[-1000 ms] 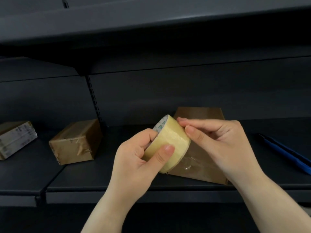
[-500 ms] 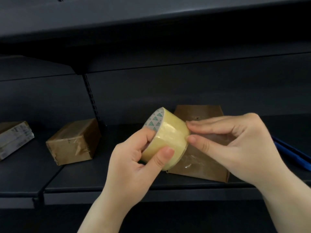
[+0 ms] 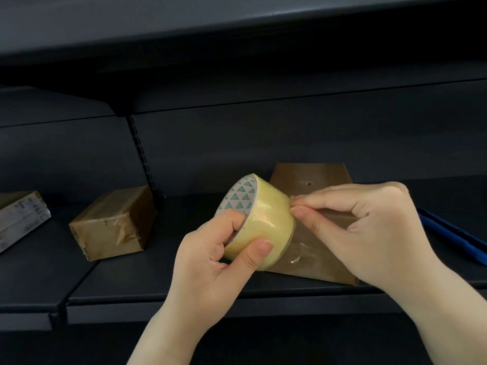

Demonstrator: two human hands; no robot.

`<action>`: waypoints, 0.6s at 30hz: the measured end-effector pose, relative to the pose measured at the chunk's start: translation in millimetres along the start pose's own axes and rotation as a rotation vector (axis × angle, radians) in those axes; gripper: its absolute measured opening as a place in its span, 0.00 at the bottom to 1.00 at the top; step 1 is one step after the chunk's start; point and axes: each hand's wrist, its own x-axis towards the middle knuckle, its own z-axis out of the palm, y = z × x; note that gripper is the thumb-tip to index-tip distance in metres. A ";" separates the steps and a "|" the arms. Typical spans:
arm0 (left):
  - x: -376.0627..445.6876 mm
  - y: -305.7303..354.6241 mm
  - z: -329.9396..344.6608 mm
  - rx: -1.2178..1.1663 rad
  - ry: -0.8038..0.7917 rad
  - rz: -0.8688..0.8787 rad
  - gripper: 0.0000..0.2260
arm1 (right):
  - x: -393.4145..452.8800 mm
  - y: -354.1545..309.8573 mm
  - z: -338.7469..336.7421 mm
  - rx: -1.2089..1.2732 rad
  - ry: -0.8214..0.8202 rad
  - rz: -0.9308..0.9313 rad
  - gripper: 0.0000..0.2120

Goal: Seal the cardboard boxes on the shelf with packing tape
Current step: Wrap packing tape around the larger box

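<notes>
Left hand curled in a grip, right hand pinching

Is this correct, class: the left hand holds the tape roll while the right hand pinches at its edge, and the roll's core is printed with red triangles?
Not quite. In the head view the left hand holds the tape roll and the right hand pinches its edge, but the core's triangles are green, not red.

Both forearms are bare, no sleeves showing; the left hand and right hand wear no gloves, rings or watch, and the nails are short.
</notes>
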 end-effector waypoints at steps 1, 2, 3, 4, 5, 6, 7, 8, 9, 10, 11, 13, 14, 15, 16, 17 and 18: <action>0.3 -0.6 -1.1 -0.008 0.002 -0.006 0.10 | 0.4 0.0 -0.2 0.064 -0.016 0.036 0.12; 0.7 -1.3 -1.8 -0.002 0.004 -0.002 0.10 | 0.8 0.2 -0.4 0.111 -0.027 0.065 0.15; 0.9 -1.7 -2.2 0.013 0.005 0.007 0.11 | 1.2 0.0 0.0 0.128 -0.032 0.082 0.17; 1.1 -1.9 -2.1 0.023 0.006 0.013 0.11 | 1.4 -0.1 0.5 0.121 -0.033 0.088 0.18; 0.9 -2.0 -1.8 0.025 0.008 0.012 0.12 | 1.2 0.0 1.0 0.110 -0.030 0.089 0.17; 0.8 -2.1 -1.5 0.024 0.010 0.008 0.12 | 1.1 0.2 1.3 0.100 -0.025 0.089 0.16; 0.3 -2.0 -1.4 0.024 0.009 0.005 0.12 | 0.7 0.4 1.5 0.092 -0.024 0.088 0.14; 0.1 -1.7 -1.3 0.025 0.005 0.004 0.12 | 0.7 0.3 1.2 0.081 -0.028 0.081 0.13; -0.3 -1.3 -1.3 0.025 -0.001 0.004 0.12 | 0.5 0.2 0.8 0.065 -0.033 0.070 0.12; -0.7 -1.0 -1.4 0.022 -0.005 0.007 0.11 | 0.2 -0.1 0.6 0.043 -0.037 0.054 0.12; -1.0 -0.8 -1.4 0.019 -0.004 0.006 0.11 | -0.2 -0.4 0.8 0.017 -0.038 0.031 0.11; -1.1 -0.9 -1.5 0.015 0.005 -0.009 0.11 | -1.3 -1.9 3.1 -0.044 -0.024 -0.020 0.09; -1.1 -1.1 -1.4 0.019 0.010 -0.017 0.11 | -1.5 -2.5 5.0 -0.078 -0.013 -0.042 0.09; -1.2 -1.5 -1.2 0.027 0.014 -0.024 0.11 | -1.8 -2.6 6.9 -0.109 -0.002 -0.059 0.08; -1.3 -2.1 -1.1 0.030 0.015 -0.033 0.10 | -1.7 -2.2 8.5 -0.134 0.003 -0.072 0.07; -1.8 -2.6 -1.3 0.025 0.016 -0.047 0.08 | -1.8 -1.4 9.5 -0.150 0.002 -0.080 0.06; -2.0 -3.2 -1.6 0.016 0.016 -0.063 0.06 | -1.9 -0.7 9.8 -0.152 -0.009 -0.080 0.07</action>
